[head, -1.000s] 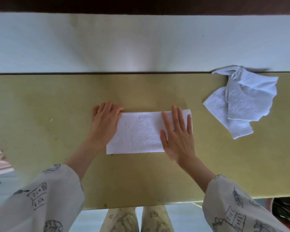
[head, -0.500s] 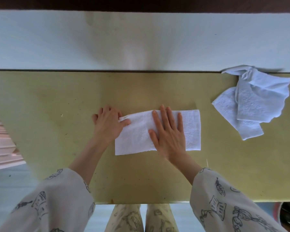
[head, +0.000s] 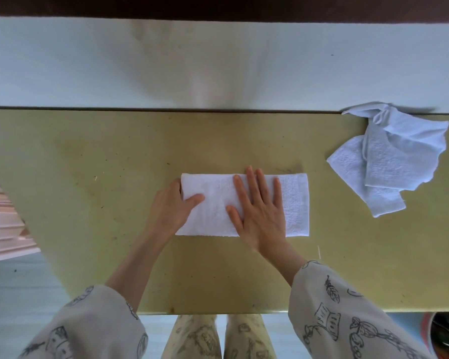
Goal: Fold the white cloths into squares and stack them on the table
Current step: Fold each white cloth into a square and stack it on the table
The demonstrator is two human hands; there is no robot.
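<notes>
Two hands work a folded white terry cloth (head: 215,203) at the centre of the frame, on a yellow-green bench (head: 88,177).

The cloth lies flat as a long rectangle. The right hand (head: 259,211) presses on its middle with straight, spread fingers, palm down. The left hand (head: 170,206) pinches the cloth's left end, thumb on top and fingers tucked under the edge. A loose heap of crumpled white cloths (head: 392,156) sits at the upper right of the frame, well apart from the folded one, against the bench's far edge. Patterned grey sleeves (head: 342,314) cover both forearms in the lower frame.
</notes>
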